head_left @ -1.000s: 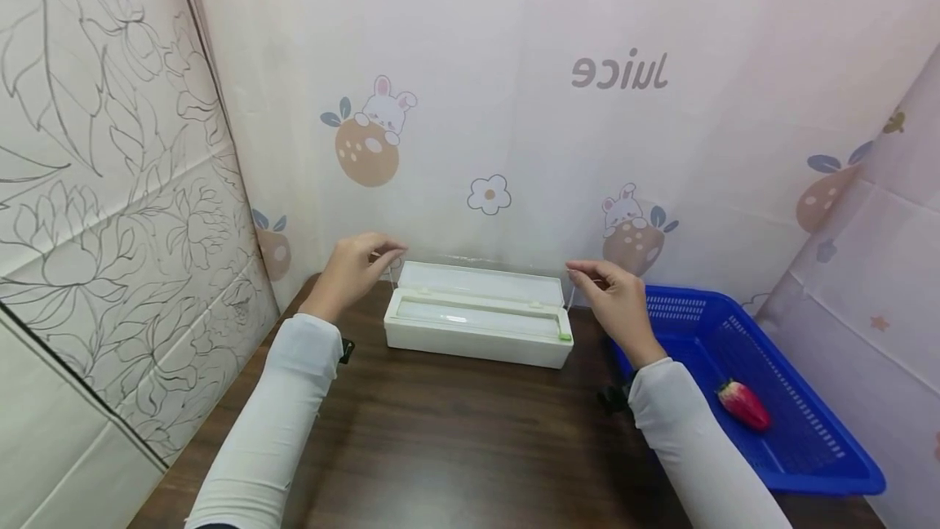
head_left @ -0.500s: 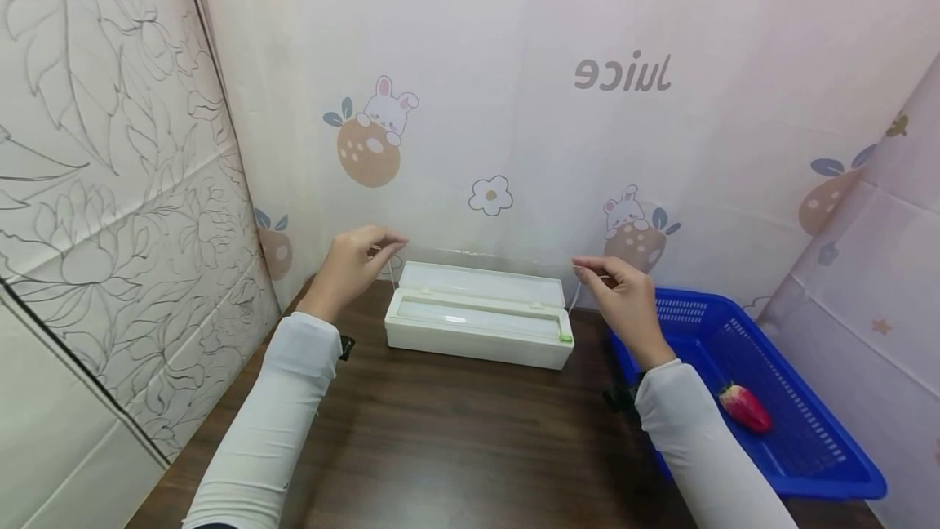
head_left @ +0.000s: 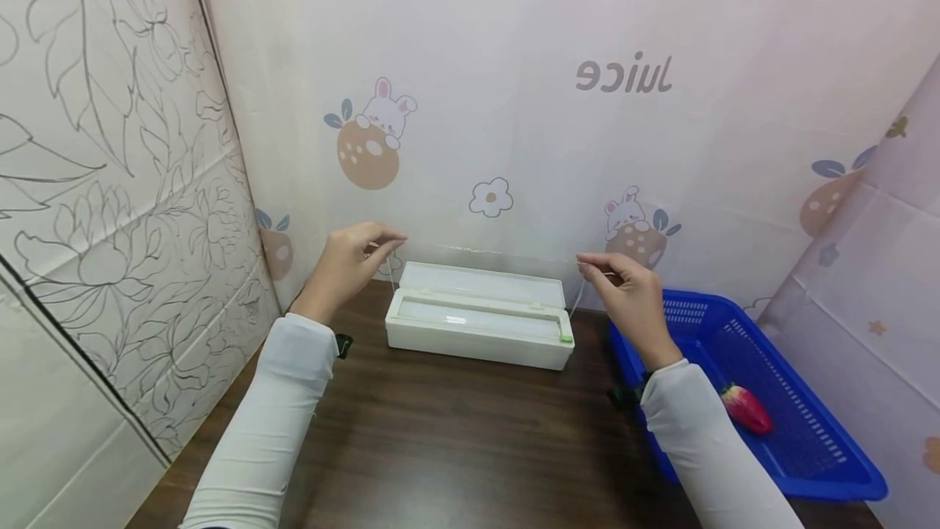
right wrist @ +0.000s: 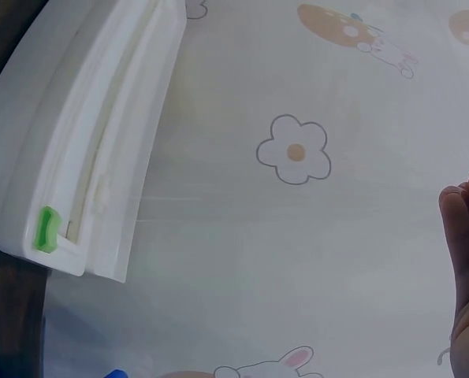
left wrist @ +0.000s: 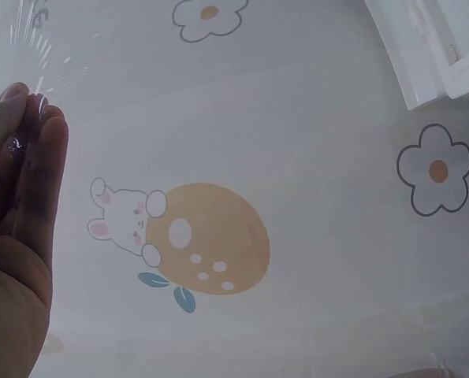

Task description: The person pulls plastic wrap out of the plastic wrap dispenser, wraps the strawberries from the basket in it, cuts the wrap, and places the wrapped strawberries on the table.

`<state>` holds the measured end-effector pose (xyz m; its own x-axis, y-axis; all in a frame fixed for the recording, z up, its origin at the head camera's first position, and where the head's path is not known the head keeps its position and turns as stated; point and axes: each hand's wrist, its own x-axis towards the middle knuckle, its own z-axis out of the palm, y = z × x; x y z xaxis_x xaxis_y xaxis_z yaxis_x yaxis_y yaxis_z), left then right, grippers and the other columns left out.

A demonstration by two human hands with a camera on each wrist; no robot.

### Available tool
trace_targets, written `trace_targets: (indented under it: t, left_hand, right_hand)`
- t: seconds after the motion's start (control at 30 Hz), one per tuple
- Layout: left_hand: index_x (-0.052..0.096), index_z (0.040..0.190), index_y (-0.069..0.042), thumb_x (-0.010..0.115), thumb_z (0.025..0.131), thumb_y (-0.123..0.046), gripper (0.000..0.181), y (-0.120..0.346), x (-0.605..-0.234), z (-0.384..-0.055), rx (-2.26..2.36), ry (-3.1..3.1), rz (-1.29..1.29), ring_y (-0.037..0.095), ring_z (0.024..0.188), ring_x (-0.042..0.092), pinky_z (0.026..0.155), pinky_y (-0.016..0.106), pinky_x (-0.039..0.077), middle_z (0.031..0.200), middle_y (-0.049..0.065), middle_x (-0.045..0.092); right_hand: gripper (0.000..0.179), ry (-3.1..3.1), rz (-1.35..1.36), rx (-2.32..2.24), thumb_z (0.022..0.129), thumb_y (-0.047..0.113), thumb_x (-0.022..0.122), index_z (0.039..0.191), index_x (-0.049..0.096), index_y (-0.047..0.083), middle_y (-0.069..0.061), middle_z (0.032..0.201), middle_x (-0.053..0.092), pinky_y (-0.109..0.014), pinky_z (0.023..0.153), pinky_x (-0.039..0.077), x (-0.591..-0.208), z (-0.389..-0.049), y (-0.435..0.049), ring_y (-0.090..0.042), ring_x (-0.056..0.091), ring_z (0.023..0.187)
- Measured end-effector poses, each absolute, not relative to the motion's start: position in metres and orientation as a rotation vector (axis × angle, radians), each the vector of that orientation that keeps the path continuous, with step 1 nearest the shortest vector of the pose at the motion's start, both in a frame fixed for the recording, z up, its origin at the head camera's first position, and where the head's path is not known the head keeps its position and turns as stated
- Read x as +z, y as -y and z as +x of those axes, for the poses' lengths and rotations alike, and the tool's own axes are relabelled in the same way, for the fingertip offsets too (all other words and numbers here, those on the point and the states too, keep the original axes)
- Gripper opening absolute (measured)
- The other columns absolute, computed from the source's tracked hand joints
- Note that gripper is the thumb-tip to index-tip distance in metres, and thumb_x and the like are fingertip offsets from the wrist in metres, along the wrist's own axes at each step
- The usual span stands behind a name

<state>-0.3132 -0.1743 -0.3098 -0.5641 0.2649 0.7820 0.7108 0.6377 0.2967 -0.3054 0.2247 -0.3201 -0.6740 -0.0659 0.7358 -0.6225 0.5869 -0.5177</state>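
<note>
A white cling film dispenser box (head_left: 477,340) with its lid (head_left: 481,282) tipped back stands on the table. Clear cling film (head_left: 470,249) rises from it, stretched between both hands. My left hand (head_left: 347,268) pinches the film's left corner between thumb and fingers, above the box's left end. In the left wrist view, creases in the film (left wrist: 41,55) fan out from the fingertips. My right hand (head_left: 630,300) pinches the right corner, above and right of the box. A green slide cutter (right wrist: 47,229) sits at the box's right end.
A blue plastic basket (head_left: 844,476) stands at the right, with a red strawberry-like fruit (head_left: 747,409) in it. Behind the box hangs a printed curtain (head_left: 514,104); a patterned panel (head_left: 125,186) closes the left side. The dark wooden table (head_left: 455,431) extends in front.
Both hands have risen slightly, drawing the film higher above the box. The right hand has also shifted a little to the right. The box has stayed in place.
</note>
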Motion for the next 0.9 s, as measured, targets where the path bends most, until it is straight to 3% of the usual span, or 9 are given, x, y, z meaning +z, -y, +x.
trace_targets:
  t: [0.17, 0.4, 0.9]
  left_hand:
    - [0.072, 0.099, -0.012, 0.064, 0.088, -0.016, 0.013, 0.174, -0.307, -0.309, -0.787, 2.135, -0.753, 0.006, 0.083, 0.06, 0.069, 0.028, 0.058, 0.096, 0.003, 0.071]
    - [0.072, 0.099, -0.012, 0.064, 0.088, -0.016, 0.013, 0.173, -0.303, -0.304, -0.777, 2.122, -0.76, 0.006, 0.082, 0.06, 0.069, 0.029, 0.058, 0.096, 0.003, 0.071]
    - [0.073, 0.096, -0.011, 0.065, 0.087, -0.014, 0.012, 0.169, -0.292, -0.287, -0.75, 2.069, -0.768, 0.005, 0.078, 0.06, 0.068, 0.029, 0.057, 0.091, 0.004, 0.072]
  right_hand:
    - [0.016, 2.135, 0.551, 1.031, 0.086, 0.021, 0.067, 0.1, 0.072, 0.02, 0.001, 0.096, 0.071, -0.007, 0.065, 0.048, -0.317, -0.302, -0.226, -0.007, 0.063, 0.078]
    - [0.016, 2.127, 0.571, 1.024, 0.085, 0.006, 0.066, 0.099, 0.071, 0.004, -0.01, 0.095, 0.071, -0.006, 0.065, 0.047, -0.293, -0.271, -0.211, -0.017, 0.064, 0.078]
    - [0.015, 2.1, 0.599, 1.03, 0.084, 0.003, 0.066, 0.098, 0.071, 0.001, -0.014, 0.093, 0.07, -0.005, 0.063, 0.046, -0.285, -0.261, -0.214, -0.013, 0.064, 0.077]
